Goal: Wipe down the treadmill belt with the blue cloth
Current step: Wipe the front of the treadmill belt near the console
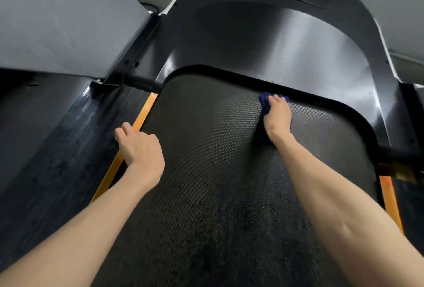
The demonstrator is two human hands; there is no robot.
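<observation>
The blue cloth (265, 101) is bunched under the right hand (277, 117), upper right of the frame, which seems to grip it against the bumpy black treadmill belt (206, 172). The left hand (137, 147) rests loosely curled on the orange strip (143, 112).

You are in an exercise room, gym or home, you cannot tell which. A textured black treadmill belt (206, 195) fills your view, with a glossy black motor cover (275, 46), orange edge strips (142, 112), a ribbed side rail (68, 137) and a plain grey wall (401, 0).
</observation>
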